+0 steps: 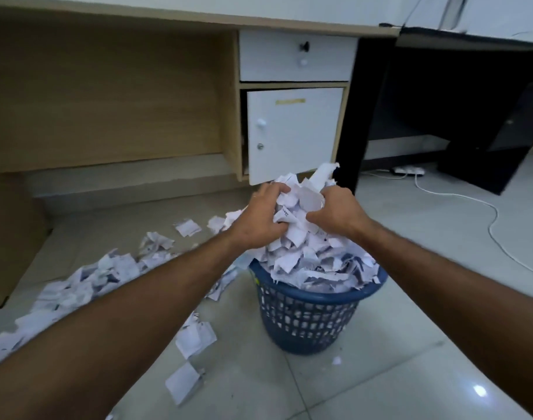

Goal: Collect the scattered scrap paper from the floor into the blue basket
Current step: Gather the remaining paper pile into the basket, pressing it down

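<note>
Wooden desk (107, 95) spans the back; its white cabinet door (292, 134) hangs ajar below a white drawer (295, 56). Tiled floor (380, 374) in front. Blue basket (304, 319) stands upright on the tiles, heaped above its rim with scrap paper (316, 262). More scattered scraps (86, 280) trail across the floor to the basket's left, some lying just beside its base. Both hands sit directly over the basket: left hand (259, 216) and right hand (337, 210), fingers curled inward, clutch one wad of torn paper (298, 198) between them, the wad touching the heap's top. White cable (471, 207) runs along the floor at right.
</note>
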{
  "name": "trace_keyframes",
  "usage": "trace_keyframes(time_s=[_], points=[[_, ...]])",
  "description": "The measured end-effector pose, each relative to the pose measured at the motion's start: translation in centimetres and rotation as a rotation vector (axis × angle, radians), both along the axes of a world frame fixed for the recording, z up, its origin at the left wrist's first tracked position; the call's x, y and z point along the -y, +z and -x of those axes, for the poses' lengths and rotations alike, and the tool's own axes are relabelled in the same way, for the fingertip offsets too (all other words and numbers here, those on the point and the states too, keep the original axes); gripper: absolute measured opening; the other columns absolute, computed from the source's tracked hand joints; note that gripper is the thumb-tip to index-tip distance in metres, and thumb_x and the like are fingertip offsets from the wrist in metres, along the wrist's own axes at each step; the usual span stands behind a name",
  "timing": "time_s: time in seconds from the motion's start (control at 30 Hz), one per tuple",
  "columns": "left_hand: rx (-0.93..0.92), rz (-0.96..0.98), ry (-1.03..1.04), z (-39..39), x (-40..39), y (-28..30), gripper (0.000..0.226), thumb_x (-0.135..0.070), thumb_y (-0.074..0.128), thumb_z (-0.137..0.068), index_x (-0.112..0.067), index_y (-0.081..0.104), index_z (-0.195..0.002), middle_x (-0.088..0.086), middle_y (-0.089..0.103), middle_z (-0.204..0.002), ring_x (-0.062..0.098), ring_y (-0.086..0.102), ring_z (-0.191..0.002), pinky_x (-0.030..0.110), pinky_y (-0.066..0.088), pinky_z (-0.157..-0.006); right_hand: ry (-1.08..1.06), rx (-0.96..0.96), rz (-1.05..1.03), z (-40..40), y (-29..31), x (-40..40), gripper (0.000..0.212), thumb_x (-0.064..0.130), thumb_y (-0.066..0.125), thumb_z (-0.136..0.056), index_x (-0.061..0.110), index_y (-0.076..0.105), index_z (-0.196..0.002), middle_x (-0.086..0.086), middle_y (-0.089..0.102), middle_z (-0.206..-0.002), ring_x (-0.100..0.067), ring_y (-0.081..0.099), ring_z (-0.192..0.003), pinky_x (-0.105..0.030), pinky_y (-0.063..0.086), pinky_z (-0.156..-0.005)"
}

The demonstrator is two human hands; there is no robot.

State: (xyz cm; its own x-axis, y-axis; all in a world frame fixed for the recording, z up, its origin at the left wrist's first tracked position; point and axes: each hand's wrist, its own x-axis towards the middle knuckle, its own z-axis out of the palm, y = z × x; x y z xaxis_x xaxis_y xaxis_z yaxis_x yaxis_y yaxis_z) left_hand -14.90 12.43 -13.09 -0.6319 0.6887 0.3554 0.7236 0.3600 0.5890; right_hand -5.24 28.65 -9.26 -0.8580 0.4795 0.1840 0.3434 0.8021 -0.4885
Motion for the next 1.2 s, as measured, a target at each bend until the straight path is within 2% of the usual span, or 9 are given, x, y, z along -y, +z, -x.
trace_keyframes(time_s=[0.17,0.3,0.43,0.5,0.63,0.77,0.87,1.0,1.2], points=[[0.139,0.238,-0.071,-0.5,-3.6,-2.4,0.086,-0.042,0.067,-0.083,-0.03,0.019,-0.153,-0.001,0.025,-0.157,0.025,0.027,-0.142,0.044,0.031,-0.116,0.118,0.186,-0.091,-0.8,-1.9,-1.0,0.012,0.027,0.066,-0.082,0.016,0.061,-0.082,-0.006,0.064,-0.087,-0.025,0.062,-0.084,-0.029,0.042,-0.062],[0.161,0.357,-0.15,1.5,-4.8,-3.7,0.081,-0.071,0.06,-0.074,-0.041,0.03,-0.143,-0.003,0.042,-0.143,0.025,0.038,-0.134,0.052,0.037,-0.111,0.179,0.218,-0.343,1.1,-3.0,-2.6,0.048,0.054,0.028,-0.094,0.023,0.066,-0.093,-0.009,0.062,-0.108,-0.031,0.05,-0.111,-0.054,0.033,-0.1],[0.104,0.431,-0.14,1.6,-5.3,-4.6,0.095,-0.089,0.045,-0.073,-0.038,0.025,-0.151,0.003,0.044,-0.147,0.027,0.041,-0.134,0.053,0.036,-0.111,0.19,0.147,-0.547,1.3,-5.4,-3.5,0.056,0.045,0.006,-0.093,0.023,0.054,-0.113,-0.006,0.06,-0.118,-0.026,0.045,-0.088,-0.049,0.036,-0.085],[0.042,0.45,-0.144,0.6,-5.3,-5.0,0.096,-0.087,0.044,-0.077,-0.033,0.022,-0.154,0.005,0.042,-0.149,0.027,0.039,-0.135,0.051,0.034,-0.112,0.173,0.118,-0.523,0.8,-6.5,-3.8,0.049,0.044,0.012,-0.095,0.023,0.045,-0.125,-0.007,0.054,-0.123,-0.027,0.046,-0.09,-0.045,0.038,-0.08],[0.052,0.449,-0.182,-0.5,-5.8,-4.9,0.075,-0.071,0.055,-0.085,-0.029,0.037,-0.145,0.002,0.046,-0.141,0.023,0.041,-0.13,0.047,0.036,-0.111,0.12,0.069,-0.362,0.1,-7.3,-4.5,0.056,0.059,0.035,-0.094,0.038,0.028,-0.146,-0.005,0.037,-0.145,-0.029,0.04,-0.123,-0.054,0.041,-0.097],[0.093,0.583,-0.22,-1.4,-6.1,-5.3,0.061,-0.071,0.051,-0.085,-0.042,0.048,-0.138,0.003,0.047,-0.136,0.022,0.041,-0.128,0.052,0.034,-0.113,0.304,0.209,-0.113,0.9,-8.7,-5.0,0.069,0.077,0.033,-0.088,0.052,0.016,-0.15,0.004,0.004,-0.166,-0.037,0.008,-0.15,-0.069,0.017,-0.113],[0.153,0.607,-0.238,-1.7,-6.2,-5.0,0.065,-0.067,0.056,-0.085,-0.038,0.046,-0.143,0.003,0.046,-0.14,0.019,0.041,-0.128,0.045,0.035,-0.115,0.342,0.258,0.04,1.9,-9.6,-5.5,0.072,0.082,0.031,-0.086,0.054,0.013,-0.15,0.006,0.007,-0.166,-0.034,0.006,-0.151,-0.069,0.008,-0.115],[0.504,0.284,-0.171,-1.6,-4.6,-3.4,0.096,-0.047,0.089,-0.07,-0.034,0.029,-0.144,-0.016,0.046,-0.138,0.003,0.048,-0.124,0.012,0.041,-0.1,0.375,0.247,0.162,2.0,-9.5,-6.1,0.079,0.092,0.015,-0.079,0.056,0.015,-0.149,0.007,0.015,-0.165,-0.031,0.012,-0.152,-0.068,0.011,-0.115],[0.498,0.166,-0.088,-2.8,-2.1,-1.1,0.114,-0.043,0.095,-0.063,-0.044,0.018,-0.147,-0.027,0.041,-0.137,-0.025,0.04,-0.118,0.006,0.039,-0.098,0.38,0.407,-0.017,2.3,-9.9,-5.9,0.088,0.089,0.041,-0.075,0.052,0.016,-0.15,0.008,0.004,-0.166,-0.033,0.003,-0.152,-0.071,0.005,-0.114]])
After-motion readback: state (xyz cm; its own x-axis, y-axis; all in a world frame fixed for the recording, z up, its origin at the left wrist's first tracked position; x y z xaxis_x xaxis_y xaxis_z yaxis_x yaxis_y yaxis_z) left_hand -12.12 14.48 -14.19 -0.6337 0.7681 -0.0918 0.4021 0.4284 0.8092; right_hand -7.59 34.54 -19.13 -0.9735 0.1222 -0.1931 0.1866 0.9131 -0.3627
